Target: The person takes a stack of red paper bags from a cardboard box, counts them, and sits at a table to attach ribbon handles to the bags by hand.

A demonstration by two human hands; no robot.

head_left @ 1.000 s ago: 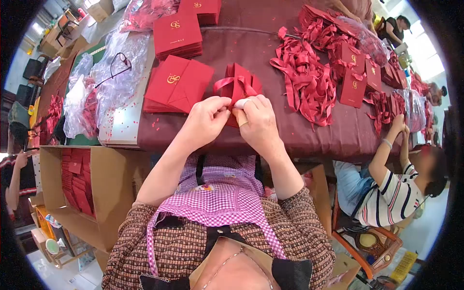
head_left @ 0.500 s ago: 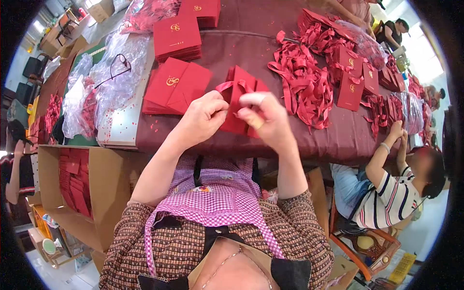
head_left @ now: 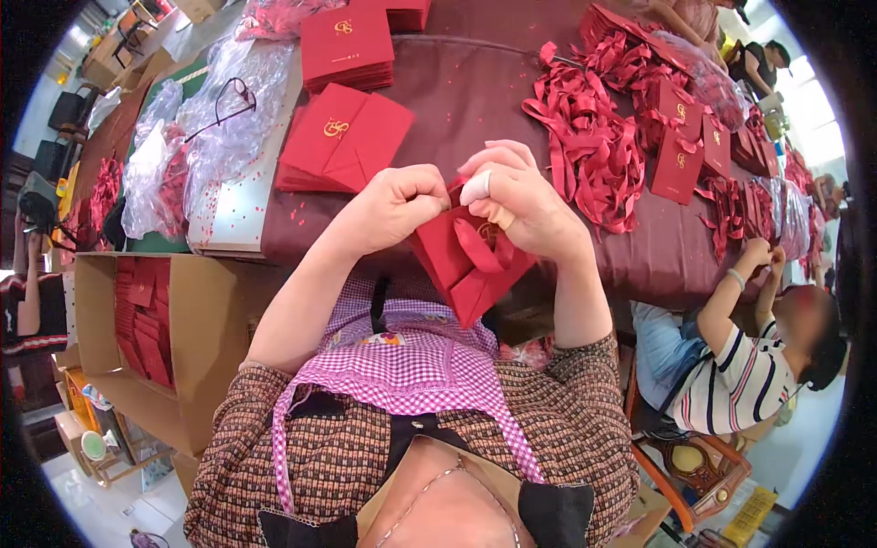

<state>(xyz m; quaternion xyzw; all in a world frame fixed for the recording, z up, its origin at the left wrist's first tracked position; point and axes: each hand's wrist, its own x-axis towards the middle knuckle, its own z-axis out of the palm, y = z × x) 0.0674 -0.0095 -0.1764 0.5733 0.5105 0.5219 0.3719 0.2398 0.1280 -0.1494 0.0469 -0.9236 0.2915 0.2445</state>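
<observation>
A small red paper bag (head_left: 470, 269) with a red ribbon loop (head_left: 482, 247) hangs at the table's near edge, tilted, between my hands. My left hand (head_left: 395, 208) is closed at its upper left edge, thumb pressed to the fingers. Over its upper right edge my right hand (head_left: 521, 199) is closed, with pale wraps on its thumb and a finger. The pinched spots are hidden by my fingers. Just beyond my left hand lies a stack of flat red bags (head_left: 343, 137) with gold print. Farther back sits another red stack (head_left: 347, 50).
A heap of red ribbons (head_left: 589, 146) lies on the right of the dark red tablecloth (head_left: 457, 100), near upright red bags (head_left: 676, 164). Plastic wrap (head_left: 219, 128) and glasses (head_left: 236, 108) lie left. A carton (head_left: 206, 338) holds red bags. A co-worker (head_left: 740, 365) sits at right.
The red bag has come toward me, off the tabletop to its near edge, and turned so its ribbon loop hangs in front. My hands have come closer together around its top.
</observation>
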